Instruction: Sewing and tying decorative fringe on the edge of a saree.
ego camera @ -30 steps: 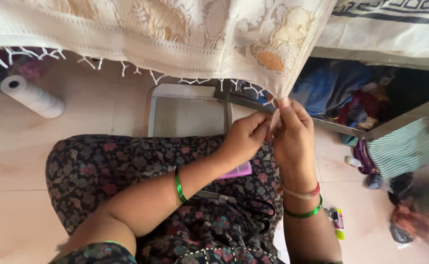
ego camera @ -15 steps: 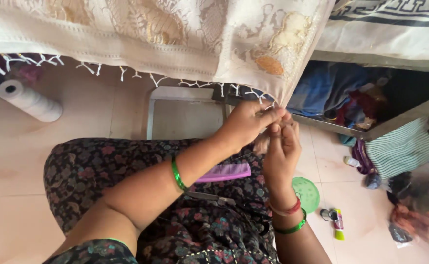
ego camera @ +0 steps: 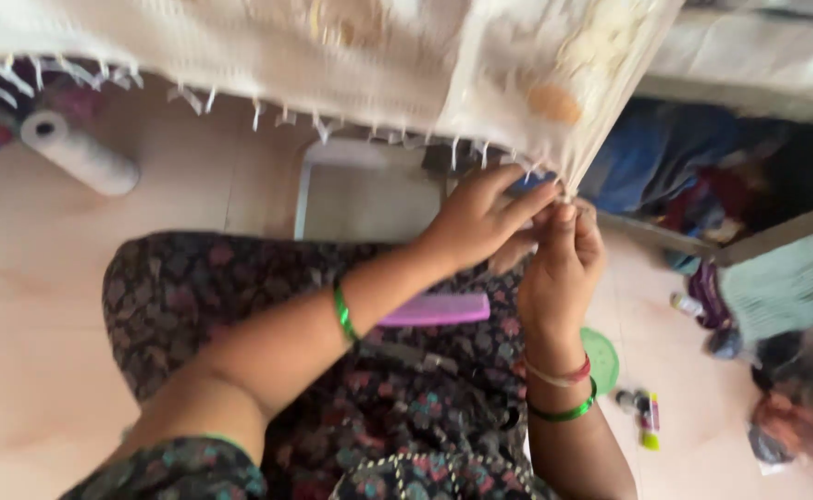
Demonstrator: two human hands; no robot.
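A cream embroidered cloth (ego camera: 351, 56) with a fringed lower edge hangs across the top of the view. My left hand (ego camera: 476, 218) and my right hand (ego camera: 562, 264) meet at its lower right corner, and the fingertips of both pinch the fringe (ego camera: 568, 190) there. Both wrists wear green bangles. A purple comb (ego camera: 434, 310) lies on my lap, on the dark flowered dress (ego camera: 267, 306). The picture is blurred, so the single threads are hard to make out.
A white thread cone (ego camera: 78, 153) lies on the floor at the left. A pale tray (ego camera: 369, 194) sits under the cloth. A green lid (ego camera: 602, 361) and small tubes (ego camera: 647, 417) lie at the right, beside piled clothes (ego camera: 767, 278).
Both hands have risen and moved right along the cloth's edge to its corner. The view has shifted with them and has blurred.
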